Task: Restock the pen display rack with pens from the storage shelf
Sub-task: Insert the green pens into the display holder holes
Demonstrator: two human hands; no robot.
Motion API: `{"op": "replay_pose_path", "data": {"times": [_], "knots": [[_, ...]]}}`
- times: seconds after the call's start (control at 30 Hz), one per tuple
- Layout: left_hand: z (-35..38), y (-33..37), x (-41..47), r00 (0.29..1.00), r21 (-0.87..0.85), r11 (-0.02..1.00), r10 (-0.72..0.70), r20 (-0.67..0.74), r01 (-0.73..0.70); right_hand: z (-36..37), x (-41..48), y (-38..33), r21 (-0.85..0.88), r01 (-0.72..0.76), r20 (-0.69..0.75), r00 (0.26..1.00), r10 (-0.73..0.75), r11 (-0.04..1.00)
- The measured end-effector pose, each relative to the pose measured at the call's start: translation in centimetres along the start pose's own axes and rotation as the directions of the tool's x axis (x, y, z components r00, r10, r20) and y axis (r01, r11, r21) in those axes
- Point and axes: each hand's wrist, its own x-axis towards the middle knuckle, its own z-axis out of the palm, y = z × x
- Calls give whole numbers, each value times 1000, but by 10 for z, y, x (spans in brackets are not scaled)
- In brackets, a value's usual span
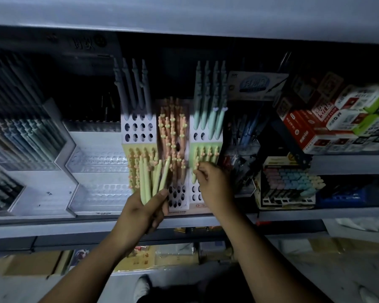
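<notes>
A white pen display rack (138, 132) with round holes stands on the shelf, in three columns. Grey pens (131, 88) fill its top left, orange pens (173, 132) the middle, teal pens (210, 106) the top right. My left hand (142, 213) grips a bundle of light green pens (153, 178) in front of the left column. My right hand (212, 184) pinches a single green pen (195, 171) at the right column's lower rows, among other green pens (206, 154).
Clear plastic pen trays (96, 167) and racks of dark pens (20, 136) sit to the left. Red and green boxes (328, 119) and a pastel eraser or highlighter display (289, 182) stand right. The shelf edge (74, 228) runs below; cartons lie underneath.
</notes>
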Motion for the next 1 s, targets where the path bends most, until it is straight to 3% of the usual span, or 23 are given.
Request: {"op": "replay_pose_path", "data": {"times": [0.4,0.53,0.63,0.77,0.83,0.93,1.0], "knots": [[14,5,6,997,-56,996,65,-47,-68,2,-4,-10,-241,18,20,1000,-13,970],[25,6,7,995,-127,990,44,-92,-56,2,-7,-13,-130,-51,7,999,52,990],[30,3,7,996,-153,988,15,-87,-28,-7,-14,-24,47,-195,4,981,195,980],[36,1,7,998,-163,987,8,-68,-19,-23,-20,-37,425,-388,207,921,329,818],[39,1,8,999,-159,987,11,-51,-19,-32,-24,-40,569,-434,269,901,341,698],[43,2,8,1000,-178,984,4,-10,-6,-42,-30,-38,592,-398,247,917,313,701],[45,1,7,1000,-167,986,-6,31,11,-46,-33,-36,597,-392,311,917,249,701]]}}
